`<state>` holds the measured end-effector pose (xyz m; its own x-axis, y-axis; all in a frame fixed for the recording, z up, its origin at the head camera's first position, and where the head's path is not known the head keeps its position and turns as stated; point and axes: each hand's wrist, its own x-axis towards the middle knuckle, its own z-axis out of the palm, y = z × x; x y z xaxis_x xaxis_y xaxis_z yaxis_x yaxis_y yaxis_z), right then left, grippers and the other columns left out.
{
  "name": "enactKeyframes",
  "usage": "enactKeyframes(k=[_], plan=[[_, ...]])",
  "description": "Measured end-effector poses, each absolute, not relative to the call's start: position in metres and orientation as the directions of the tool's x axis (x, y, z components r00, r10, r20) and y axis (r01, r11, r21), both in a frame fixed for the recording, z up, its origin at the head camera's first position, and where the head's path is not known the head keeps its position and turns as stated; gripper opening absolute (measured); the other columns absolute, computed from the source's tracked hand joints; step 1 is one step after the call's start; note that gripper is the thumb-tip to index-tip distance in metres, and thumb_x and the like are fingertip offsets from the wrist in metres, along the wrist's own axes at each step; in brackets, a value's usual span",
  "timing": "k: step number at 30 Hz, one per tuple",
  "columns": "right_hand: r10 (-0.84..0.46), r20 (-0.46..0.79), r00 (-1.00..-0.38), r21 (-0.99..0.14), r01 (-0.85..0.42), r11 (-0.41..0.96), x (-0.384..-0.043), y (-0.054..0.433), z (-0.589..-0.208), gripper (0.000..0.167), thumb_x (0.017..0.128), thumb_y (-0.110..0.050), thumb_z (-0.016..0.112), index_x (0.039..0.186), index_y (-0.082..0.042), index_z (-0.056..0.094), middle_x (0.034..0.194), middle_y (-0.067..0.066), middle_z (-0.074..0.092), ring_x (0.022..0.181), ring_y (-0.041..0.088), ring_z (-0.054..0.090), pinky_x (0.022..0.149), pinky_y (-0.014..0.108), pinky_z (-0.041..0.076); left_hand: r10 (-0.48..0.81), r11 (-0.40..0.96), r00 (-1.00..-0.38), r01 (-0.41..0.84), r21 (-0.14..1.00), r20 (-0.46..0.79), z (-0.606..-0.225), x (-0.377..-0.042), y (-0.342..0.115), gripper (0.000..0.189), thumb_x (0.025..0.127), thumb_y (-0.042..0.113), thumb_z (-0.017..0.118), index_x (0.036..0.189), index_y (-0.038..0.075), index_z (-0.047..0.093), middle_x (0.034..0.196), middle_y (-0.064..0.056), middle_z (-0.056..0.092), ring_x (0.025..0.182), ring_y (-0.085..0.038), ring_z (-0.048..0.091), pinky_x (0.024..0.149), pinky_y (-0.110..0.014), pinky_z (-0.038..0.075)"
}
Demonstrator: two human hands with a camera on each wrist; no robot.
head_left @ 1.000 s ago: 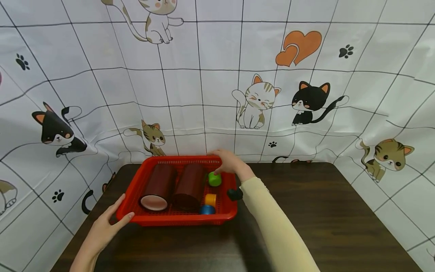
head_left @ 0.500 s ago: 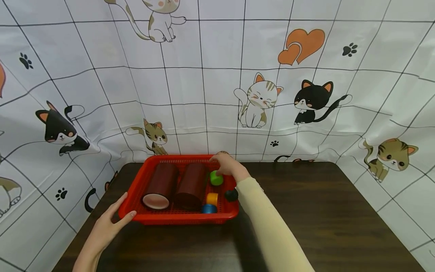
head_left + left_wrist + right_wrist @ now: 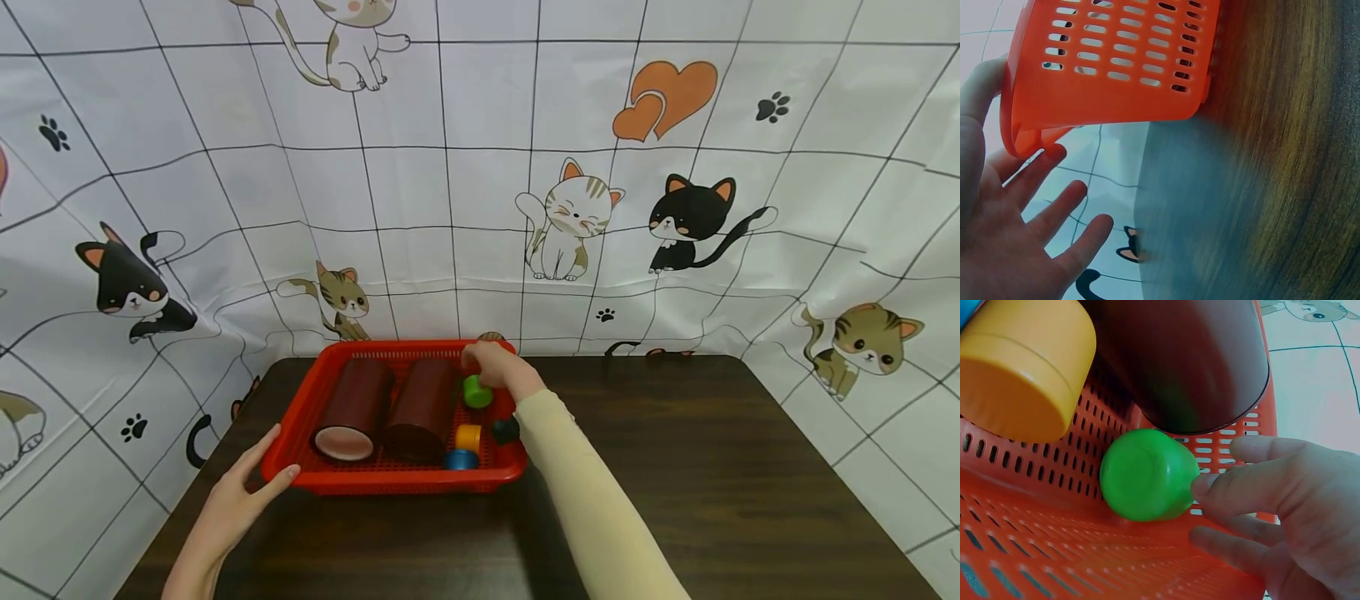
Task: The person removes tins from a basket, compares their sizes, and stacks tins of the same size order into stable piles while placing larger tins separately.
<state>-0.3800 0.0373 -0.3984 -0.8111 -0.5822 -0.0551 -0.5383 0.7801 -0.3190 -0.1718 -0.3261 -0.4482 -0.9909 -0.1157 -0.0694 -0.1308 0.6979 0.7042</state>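
A red plastic basket (image 3: 375, 481) stands on the dark wooden table. My left hand (image 3: 229, 500) is at its near left corner; in the left wrist view the fingers (image 3: 1079, 247) are spread, some touching the rim. My right hand (image 3: 504, 368) reaches into the far right corner, beside a small green rounded cup-like piece (image 3: 477, 392). In the right wrist view a fingertip touches or nearly touches the green piece (image 3: 1141, 478), and the fingers are not wrapped round it. Two brown cylinders (image 3: 356, 407) lie side by side in the basket, the left one showing a pale end.
A yellow piece (image 3: 468, 438) and a blue piece (image 3: 461, 459) lie in the basket's near right part. A dark object (image 3: 506, 430) sits under my right wrist. Behind the table (image 3: 675, 467) hangs a white sheet (image 3: 480, 192) printed with cats.
My right hand has come off the basket's far rim and moved down and in, closer to the green piece. The left hand stays at the near left corner.
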Motion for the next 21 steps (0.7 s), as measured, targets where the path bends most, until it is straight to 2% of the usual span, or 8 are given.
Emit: enactKeyframes(k=[4, 11, 17, 21], plan=[[-0.594, -0.072, -0.801, -0.299, -0.551, 0.779, -0.3818, 0.0339, -0.3988, 0.031, 0.087, 0.01, 0.059, 0.111, -0.01, 0.065, 0.113, 0.007, 0.065, 0.095, 0.02, 0.051, 0.081, 0.03, 0.049, -0.123, 0.695, -0.99, -0.138, 0.705, -0.072, -0.4486, -0.1708, -0.3277, 0.085, 0.095, 0.052, 0.058, 0.16, 0.026, 0.01, 0.16, -0.03, 0.017, 0.14, -0.054, 0.027, 0.102, -0.071, 0.038], [-0.588, -0.12, -0.8, -0.302, -0.534, 0.789, -0.3804, 0.0303, -0.3993, 0.035, 0.09, 0.008, 0.058, 0.117, -0.012, 0.067, 0.122, 0.005, 0.065, 0.104, 0.02, 0.052, 0.09, 0.033, 0.051, -0.121, 0.681, -0.989, -0.149, 0.717, -0.09, -0.448, -0.1717, -0.3282, 0.086, 0.095, 0.053, 0.058, 0.16, 0.029, 0.007, 0.161, -0.03, 0.015, 0.141, -0.056, 0.023, 0.102, -0.075, 0.034], [-0.567, -0.182, -0.803, -0.311, -0.5, 0.808, -0.3783, 0.0288, -0.3991, 0.05, 0.087, 0.012, 0.057, 0.126, -0.017, 0.066, 0.133, 0.004, 0.062, 0.109, 0.02, 0.051, 0.076, 0.025, 0.049, -0.12, 0.676, -0.99, -0.139, 0.723, -0.078, -0.4495, -0.1715, -0.327, 0.086, 0.095, 0.052, 0.059, 0.16, 0.028, 0.009, 0.162, -0.028, 0.015, 0.143, -0.055, 0.023, 0.103, -0.076, 0.032], [-0.559, -0.218, -0.8, -0.293, -0.493, 0.819, -0.3777, 0.0264, -0.3988, 0.057, 0.086, 0.013, 0.056, 0.132, -0.02, 0.063, 0.139, 0.004, 0.059, 0.109, 0.019, 0.05, 0.064, 0.021, 0.042, -0.119, 0.679, -0.99, -0.135, 0.721, -0.073, -0.4495, -0.1717, -0.3282, 0.086, 0.095, 0.052, 0.059, 0.16, 0.028, 0.01, 0.162, -0.029, 0.017, 0.142, -0.055, 0.024, 0.103, -0.076, 0.032]])
